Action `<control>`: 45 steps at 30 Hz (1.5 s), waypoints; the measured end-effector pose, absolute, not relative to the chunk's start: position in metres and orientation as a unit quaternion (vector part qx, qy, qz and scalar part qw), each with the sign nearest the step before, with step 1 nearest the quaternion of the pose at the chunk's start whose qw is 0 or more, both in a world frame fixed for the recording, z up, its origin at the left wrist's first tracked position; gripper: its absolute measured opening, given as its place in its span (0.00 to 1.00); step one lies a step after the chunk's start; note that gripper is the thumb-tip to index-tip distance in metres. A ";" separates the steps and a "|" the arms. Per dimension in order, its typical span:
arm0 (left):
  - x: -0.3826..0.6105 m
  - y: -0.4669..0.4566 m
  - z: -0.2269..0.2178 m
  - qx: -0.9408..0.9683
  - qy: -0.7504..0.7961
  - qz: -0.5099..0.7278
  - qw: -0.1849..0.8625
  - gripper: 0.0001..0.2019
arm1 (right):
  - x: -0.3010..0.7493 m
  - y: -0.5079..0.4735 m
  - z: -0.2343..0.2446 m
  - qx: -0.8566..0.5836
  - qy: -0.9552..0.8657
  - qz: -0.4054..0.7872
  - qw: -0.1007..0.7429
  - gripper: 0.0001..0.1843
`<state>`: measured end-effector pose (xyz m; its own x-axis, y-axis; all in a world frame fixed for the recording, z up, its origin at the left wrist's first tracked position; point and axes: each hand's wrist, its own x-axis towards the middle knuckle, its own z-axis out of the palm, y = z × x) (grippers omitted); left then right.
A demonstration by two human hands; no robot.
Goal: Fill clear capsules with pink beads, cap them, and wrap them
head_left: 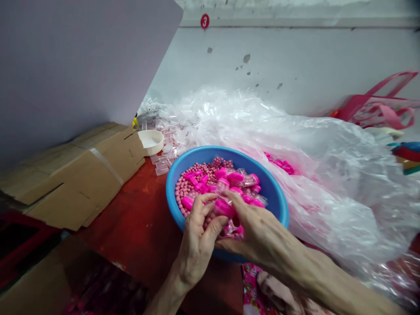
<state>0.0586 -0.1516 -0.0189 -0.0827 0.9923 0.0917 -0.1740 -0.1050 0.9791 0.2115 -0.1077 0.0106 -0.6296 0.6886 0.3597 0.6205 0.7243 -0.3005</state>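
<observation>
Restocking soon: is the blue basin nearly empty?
The blue basin is partly full: pink beads and bagged pink pieces lie inside, wall showing above.

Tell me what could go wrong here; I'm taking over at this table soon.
The left hand and right hand pinch a pink bagged piece right above loose pink beads, so a slip could scatter beads across the red table. Plastic sheeting lies against the blue basin and might slide in, hiding pieces.

— What have we got?
— A pink-filled clear plastic packet point(223, 208), pinched just above pink beads point(190, 188).
— Where are they?
— We see the beads heaped in a blue plastic basin point(210, 154), more packets point(234, 177) lying on top.
</observation>
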 end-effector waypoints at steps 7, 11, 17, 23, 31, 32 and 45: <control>0.075 -0.169 -0.011 0.415 0.396 0.592 0.566 0.18 | 0.228 -0.132 0.029 -0.407 -0.678 0.358 0.497 0.10; 0.087 -0.181 -0.010 0.388 0.384 0.605 0.580 0.20 | 0.229 -0.150 0.019 -0.334 -0.850 0.063 0.402 0.14; 0.089 -0.192 -0.001 0.401 0.427 0.594 0.552 0.20 | 0.229 -0.167 0.016 -0.296 -0.894 -0.045 0.334 0.31; 0.088 -0.209 0.001 0.465 0.505 0.537 0.491 0.17 | 0.223 -0.179 0.002 -0.280 -0.864 -0.123 0.400 0.37; 0.096 -0.213 -0.010 0.498 0.549 0.556 0.376 0.13 | 0.223 -0.176 -0.013 -0.262 -0.868 -0.063 0.417 0.42; 0.096 -0.212 -0.010 0.494 0.540 0.553 0.398 0.14 | 0.222 -0.176 -0.014 -0.275 -0.866 -0.053 0.415 0.42; 0.087 -0.221 -0.031 0.411 0.500 0.505 0.571 0.14 | 0.248 -0.174 0.007 -0.269 -0.849 0.292 0.349 0.18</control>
